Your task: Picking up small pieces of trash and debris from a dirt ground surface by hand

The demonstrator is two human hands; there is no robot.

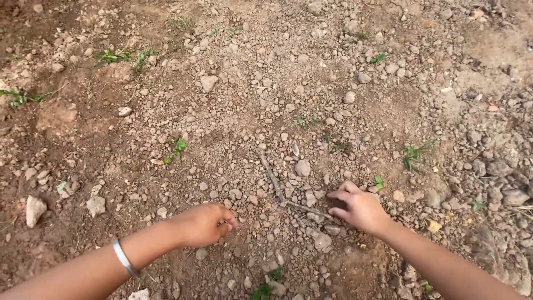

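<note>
Nearest, 2 bare forearms reach over stony soil. The left hand (pixel 202 225), wrist in a metal bangle (pixel 124 258), is curled shut over small pebbles (pixel 244 222), its contents hidden. The right hand (pixel 358 210), loosely half-open, touches a thin bent twig (pixel 277 186) lying among stones; lifting seems barely begun. Farther off, larger rocks (pixel 34 210) and green weeds (pixel 177 147) crowd the ground.

On the stony ground (pixel 266 83), the left hand (pixel 202 224) rests left of a thin twig (pixel 277 186); the right hand (pixel 360 209) lies at the twig's right end, fingertips touching it. A stone (pixel 302 168) sits just beyond, a seedling (pixel 379 181) behind the right hand
</note>
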